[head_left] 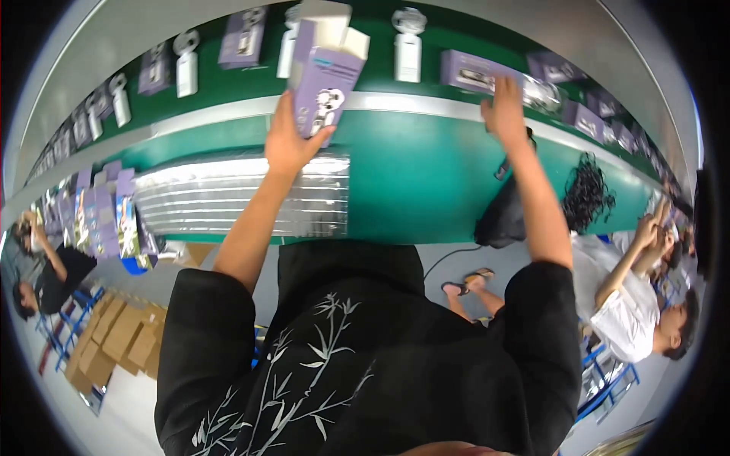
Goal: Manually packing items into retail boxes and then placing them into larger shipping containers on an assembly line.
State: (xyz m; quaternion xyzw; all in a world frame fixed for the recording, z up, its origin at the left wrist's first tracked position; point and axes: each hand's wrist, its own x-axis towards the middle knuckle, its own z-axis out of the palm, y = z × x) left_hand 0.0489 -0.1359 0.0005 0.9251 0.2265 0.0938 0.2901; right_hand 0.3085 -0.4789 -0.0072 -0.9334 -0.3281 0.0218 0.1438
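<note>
Your left hand (287,144) grips the open-flapped box (323,83) by the table's (411,175) far edge; over-tilting could spill any contents! Your right hand (505,118): can't tell its grip.

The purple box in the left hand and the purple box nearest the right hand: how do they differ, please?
The held box is gripped by the left hand; the lying box rests on the dark green belt. The held box has pale flaps standing open; the lying box shows no raised flaps. Both are purple with a printed picture.
</note>
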